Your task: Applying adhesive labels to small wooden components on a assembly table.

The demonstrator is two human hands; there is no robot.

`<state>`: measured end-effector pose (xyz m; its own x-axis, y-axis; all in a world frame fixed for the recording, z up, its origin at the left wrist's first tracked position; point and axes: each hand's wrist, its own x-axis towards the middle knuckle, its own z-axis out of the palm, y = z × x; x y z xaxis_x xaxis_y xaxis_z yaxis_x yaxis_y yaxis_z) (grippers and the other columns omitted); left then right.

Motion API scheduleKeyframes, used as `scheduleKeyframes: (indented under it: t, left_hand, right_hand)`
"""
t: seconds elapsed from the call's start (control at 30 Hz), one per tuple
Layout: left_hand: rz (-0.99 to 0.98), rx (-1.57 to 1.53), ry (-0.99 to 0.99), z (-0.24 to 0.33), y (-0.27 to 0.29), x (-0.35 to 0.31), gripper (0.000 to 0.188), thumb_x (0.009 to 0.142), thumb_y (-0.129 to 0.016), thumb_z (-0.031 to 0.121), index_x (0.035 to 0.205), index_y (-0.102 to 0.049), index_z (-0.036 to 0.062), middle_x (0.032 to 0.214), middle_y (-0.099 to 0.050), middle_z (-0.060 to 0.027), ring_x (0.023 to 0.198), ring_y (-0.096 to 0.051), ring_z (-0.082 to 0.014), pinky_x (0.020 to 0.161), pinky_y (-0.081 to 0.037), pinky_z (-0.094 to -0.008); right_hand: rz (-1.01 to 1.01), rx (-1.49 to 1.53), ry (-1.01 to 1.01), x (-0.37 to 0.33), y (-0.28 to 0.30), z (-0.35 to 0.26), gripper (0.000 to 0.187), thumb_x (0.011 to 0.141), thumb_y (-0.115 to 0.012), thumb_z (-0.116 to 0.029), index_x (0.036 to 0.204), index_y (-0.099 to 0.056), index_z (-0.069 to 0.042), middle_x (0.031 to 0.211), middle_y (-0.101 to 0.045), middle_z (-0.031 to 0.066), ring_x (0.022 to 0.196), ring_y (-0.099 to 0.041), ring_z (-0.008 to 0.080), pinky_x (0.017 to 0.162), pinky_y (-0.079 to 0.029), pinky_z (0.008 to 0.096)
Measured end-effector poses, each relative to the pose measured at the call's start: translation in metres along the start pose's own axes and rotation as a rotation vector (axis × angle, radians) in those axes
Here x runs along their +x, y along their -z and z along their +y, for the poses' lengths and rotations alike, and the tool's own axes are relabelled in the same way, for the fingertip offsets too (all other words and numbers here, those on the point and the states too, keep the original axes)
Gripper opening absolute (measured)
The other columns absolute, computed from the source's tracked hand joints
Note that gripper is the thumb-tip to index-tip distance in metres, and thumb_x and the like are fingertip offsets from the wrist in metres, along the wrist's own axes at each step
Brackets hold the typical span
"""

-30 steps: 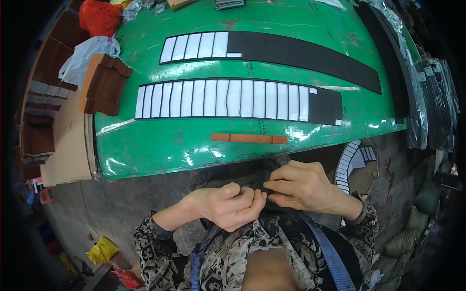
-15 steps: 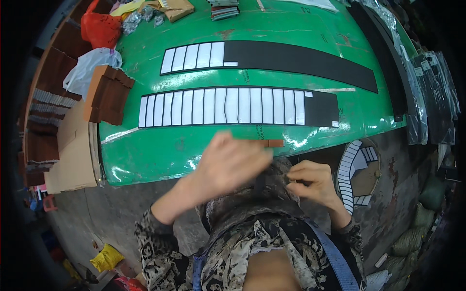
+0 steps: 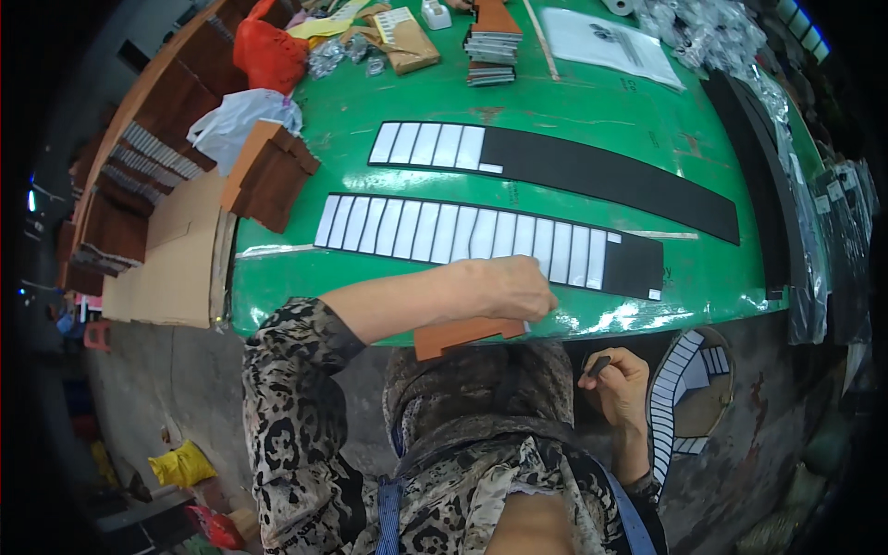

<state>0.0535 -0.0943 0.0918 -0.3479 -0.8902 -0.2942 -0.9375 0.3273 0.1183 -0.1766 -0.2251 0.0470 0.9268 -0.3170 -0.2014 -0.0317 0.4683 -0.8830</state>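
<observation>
Fingers of the right hand [image 3: 620,384] are closed on 1 dark piece [image 3: 600,365]. Whether the left hand's [image 3: 507,285] grip the brown board [image 3: 446,342], at the worktop's [image 3: 277,289] near edge, cannot be told. The board is best kept level and the piece pinched lightly.

I bring my left grip [image 3: 520,289] palm-down over the near edge of the green surface [image 3: 305,294], just beside a brown piece [image 3: 444,340]; what its fingers hold is hidden. My right grip [image 3: 622,381], lower, pinches a small dark piece [image 3: 599,365]. Beyond lie two black strips [image 3: 592,173] partly covered with white rectangles [image 3: 435,145].
</observation>
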Motion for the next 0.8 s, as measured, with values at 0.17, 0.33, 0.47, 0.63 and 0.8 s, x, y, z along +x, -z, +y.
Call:
scheduleKeyframes:
  t: [0.17,0.33,0.47,0.63,0.8]
  left_hand:
    - [0.304,-0.333,0.143,-0.007,-0.001,-0.074,0.014,0.070,-0.066,0.010,0.081,-0.060,0.0048,0.082,-0.059,-0.0061,0.076,-0.060,-0.0269,0.069,-0.049,-0.0384]
    - [0.689,-0.739,0.624,0.028,-0.024,-0.132,0.027,0.069,-0.072,0.008,0.091,-0.058,0.0014,0.086,-0.061,-0.0070,0.076,-0.061,-0.0224,0.067,-0.048,-0.0340]
    - [1.004,-0.857,0.941,0.073,-0.082,-0.125,0.028,0.071,-0.072,0.004,0.096,-0.059,0.0008,0.084,-0.060,-0.0082,0.073,-0.059,-0.0194,0.062,-0.047,-0.0304]
    - [1.334,-0.881,1.053,0.092,-0.119,-0.090,0.027,0.071,-0.070,-0.003,0.095,-0.060,-0.0003,0.087,-0.060,-0.0093,0.074,-0.059,-0.0171,0.061,-0.048,-0.0278]
    - [1.321,-0.760,0.947,0.090,-0.126,-0.084,0.034,0.066,-0.070,-0.007,0.098,-0.062,0.0016,0.096,-0.064,-0.0094,0.088,-0.061,-0.0235,0.073,-0.049,-0.0311]
  right_hand:
    - [-0.120,0.184,-0.115,0.014,-0.009,-0.002,0.013,0.084,-0.060,-0.010,0.085,-0.050,-0.001,0.088,-0.063,0.0194,0.066,-0.063,0.0204,0.066,-0.056,0.0339]
    - [-0.213,0.277,-0.104,0.024,-0.012,0.001,0.020,0.079,-0.067,-0.011,0.089,-0.053,0.000,0.085,-0.063,0.0148,0.069,-0.064,0.0210,0.067,-0.056,0.0351]
    - [-0.275,0.113,-0.086,0.033,-0.026,-0.005,0.028,0.077,-0.071,-0.009,0.099,-0.057,0.003,0.088,-0.063,0.0105,0.075,-0.065,0.0214,0.072,-0.054,0.0330]
    - [-0.416,0.055,-0.050,0.048,-0.055,-0.008,0.023,0.082,-0.065,-0.011,0.098,-0.057,0.004,0.095,-0.061,0.0145,0.082,-0.065,0.0227,0.074,-0.053,0.0333]
    - [-0.450,0.110,-0.320,0.058,-0.085,-0.006,0.020,0.085,-0.060,-0.011,0.098,-0.052,0.001,0.092,-0.061,0.0173,0.081,-0.064,0.0235,0.076,-0.054,0.0365]
